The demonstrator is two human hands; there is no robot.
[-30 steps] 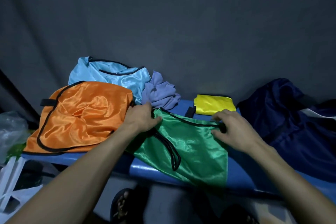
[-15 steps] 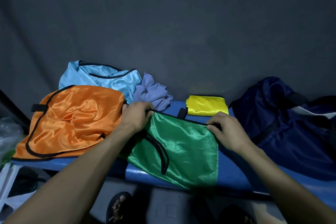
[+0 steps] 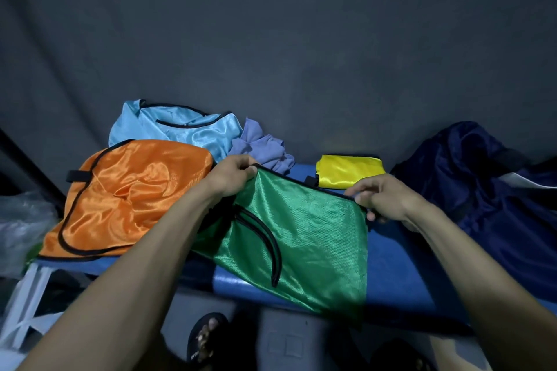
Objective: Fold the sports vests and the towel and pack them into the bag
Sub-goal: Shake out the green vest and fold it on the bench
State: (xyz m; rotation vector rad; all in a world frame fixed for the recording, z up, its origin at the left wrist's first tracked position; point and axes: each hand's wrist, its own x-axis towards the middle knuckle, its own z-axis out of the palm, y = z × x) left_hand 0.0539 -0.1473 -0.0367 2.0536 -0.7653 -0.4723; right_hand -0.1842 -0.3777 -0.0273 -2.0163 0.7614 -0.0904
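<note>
- The green vest [image 3: 301,235] lies on the blue bench [image 3: 401,274], and its lower part hangs over the front edge. I think the shiny cloth could slide down to the floor if one corner is let go.
- A fold made now may come out crooked, because the black-trimmed armhole is bunched on the left side.
- The left hand [image 3: 232,175] pinches the far left corner of the vest, thumb and fingers closed on the black trim.
- The right hand [image 3: 382,197] grips the far right corner in the same way, fingers curled over the edge.
- The yellow vest [image 3: 349,170] sits already folded behind. The orange vest [image 3: 132,199], light blue vest [image 3: 180,132] and purple towel [image 3: 262,150] wait unfolded.
- The navy bag [image 3: 482,190] stands at the right, near the bench end.
</note>
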